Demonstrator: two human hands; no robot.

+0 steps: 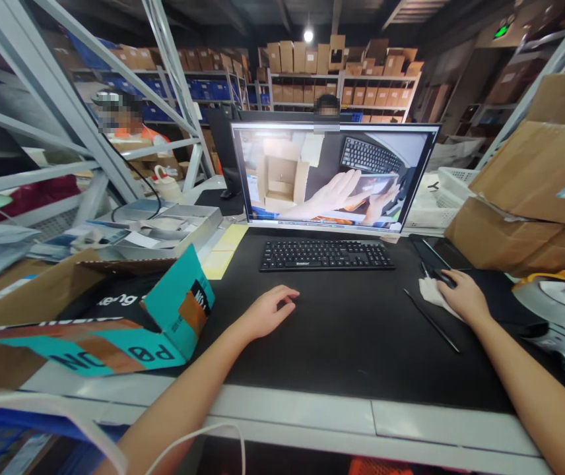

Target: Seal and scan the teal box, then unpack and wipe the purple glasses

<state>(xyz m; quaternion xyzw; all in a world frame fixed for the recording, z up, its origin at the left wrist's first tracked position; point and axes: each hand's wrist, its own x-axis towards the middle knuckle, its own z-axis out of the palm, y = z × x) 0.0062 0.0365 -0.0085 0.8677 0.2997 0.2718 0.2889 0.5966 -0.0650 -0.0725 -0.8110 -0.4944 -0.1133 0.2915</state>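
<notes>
My left hand (268, 311) rests on the black desk mat (352, 330) in front of the black keyboard (327, 254), fingers loosely curled and holding nothing. My right hand (462, 298) lies over a black mouse (443, 278) at the right of the mat, gripping it, with a white crumpled paper (430, 292) under its edge. A monitor (334, 177) stands behind the keyboard and shows a video of hands and a box.
An open cardboard box with teal flaps (114, 330) sits at the left. Stacked cardboard boxes (534, 191) crowd the right. A thin black pen (431, 320) lies on the mat. A metal tray (173, 227) is back left. People sit behind the monitor and at the far left.
</notes>
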